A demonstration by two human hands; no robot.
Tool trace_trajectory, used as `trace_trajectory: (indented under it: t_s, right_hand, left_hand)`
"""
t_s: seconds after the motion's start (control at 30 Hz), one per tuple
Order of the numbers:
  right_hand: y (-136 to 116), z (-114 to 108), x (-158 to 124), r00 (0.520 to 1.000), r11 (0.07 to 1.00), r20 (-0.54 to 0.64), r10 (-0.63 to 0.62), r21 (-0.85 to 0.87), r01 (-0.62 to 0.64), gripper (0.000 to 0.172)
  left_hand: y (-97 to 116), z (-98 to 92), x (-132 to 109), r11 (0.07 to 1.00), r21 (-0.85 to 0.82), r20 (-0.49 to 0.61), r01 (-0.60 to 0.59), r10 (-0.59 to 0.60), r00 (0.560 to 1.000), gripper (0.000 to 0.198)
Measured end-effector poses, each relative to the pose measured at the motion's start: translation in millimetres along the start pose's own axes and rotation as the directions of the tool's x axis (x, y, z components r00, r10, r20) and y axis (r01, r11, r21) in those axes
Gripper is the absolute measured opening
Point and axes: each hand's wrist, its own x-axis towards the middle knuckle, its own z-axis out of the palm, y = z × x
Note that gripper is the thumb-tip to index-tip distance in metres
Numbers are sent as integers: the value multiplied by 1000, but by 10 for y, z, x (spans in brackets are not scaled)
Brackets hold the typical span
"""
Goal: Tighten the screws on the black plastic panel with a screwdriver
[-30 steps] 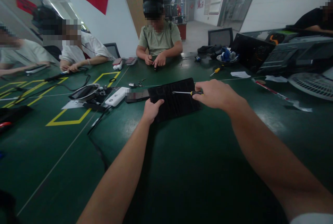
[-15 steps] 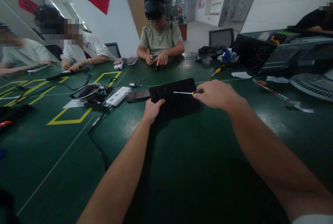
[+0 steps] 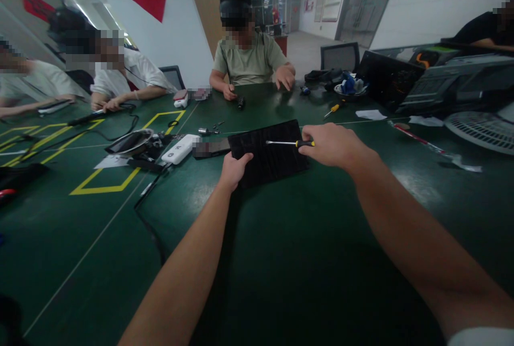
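Note:
A flat, dark rectangular panel (image 3: pixel 273 164) is tilted up over the green table, its exact kind too dark to make out. My left hand (image 3: pixel 235 169) grips its left edge, thumb on top and the other fingers hidden beneath. In my right hand (image 3: pixel 333 142) is a screwdriver (image 3: pixel 283 143) with a yellow and black handle. Its metal shaft points left across the panel's upper part; whether the tip touches the surface I cannot tell. Just left of the panel lies a dark flat device (image 3: pixel 211 148).
On the left are a white power bank-like box (image 3: pixel 180 149), a cable (image 3: pixel 150 225) and a round-rimmed part (image 3: pixel 134 142). Another screwdriver (image 3: pixel 332 110), a paper strip (image 3: pixel 370 115) and a fan grille (image 3: pixel 482 129) lie to the right. A person (image 3: pixel 249 57) sits opposite.
My hands, the panel and the screwdriver stay almost as they were, with a slight view shift. The person opposite has moved one hand rightward, away from a small black object on the table.

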Motion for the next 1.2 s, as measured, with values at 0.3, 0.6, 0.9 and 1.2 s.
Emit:
trace_trajectory:
  t_s: [0.3,0.6,0.9,1.2]
  right_hand:
    - [-11,-27,-10,1000,1000,-1,-1,6,1,30]
    - [-9,-45,-5,999,1000,38,-4,8,4,41]
    - [-12,-58,6,993,1000,114,3,30,-7,51]
    - [14,-21,10,997,1000,69,-20,26,18,35]
  left_hand:
    - [30,17,-22,1000,-17,0,13,-13,1000,36]
    - [6,3,-15,999,-25,4,20,-20,1000,39]
    - [16,17,-15,999,-30,-5,27,-27,1000,38]
    - [6,11,-5,1000,-23,-6,19,-19,1000,39]
